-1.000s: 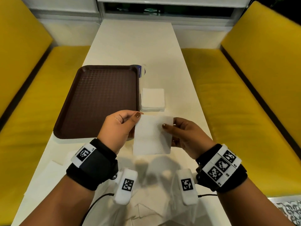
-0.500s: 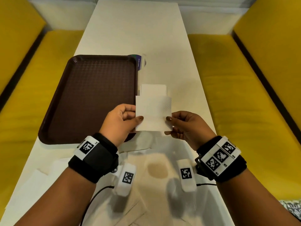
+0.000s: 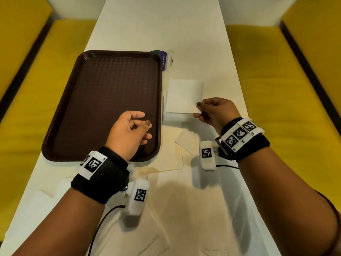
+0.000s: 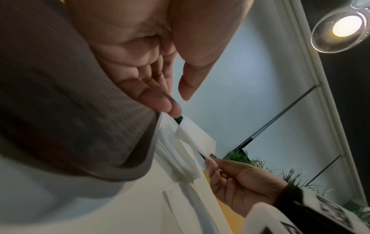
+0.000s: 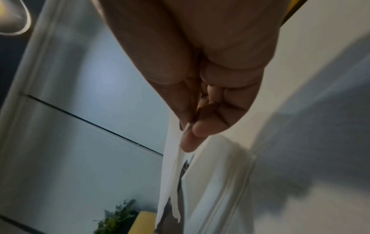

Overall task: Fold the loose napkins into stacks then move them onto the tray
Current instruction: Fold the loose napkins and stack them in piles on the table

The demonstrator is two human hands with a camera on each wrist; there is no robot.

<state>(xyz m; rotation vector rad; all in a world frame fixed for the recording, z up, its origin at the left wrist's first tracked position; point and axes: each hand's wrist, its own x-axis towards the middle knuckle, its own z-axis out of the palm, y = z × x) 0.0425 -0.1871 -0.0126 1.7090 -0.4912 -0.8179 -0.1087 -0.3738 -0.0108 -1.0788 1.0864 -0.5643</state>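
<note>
Each forearm carries a black fabric wristband [image 3: 99,179] fitted with white plates printed with black square marker codes; the right wristband [image 3: 245,137] shows three such codes in a row. A white camera module [image 3: 137,197] with one marker code hangs below each wrist; a thin black cable [image 3: 99,224] leads from it; fingernails carry dark polish.
</note>
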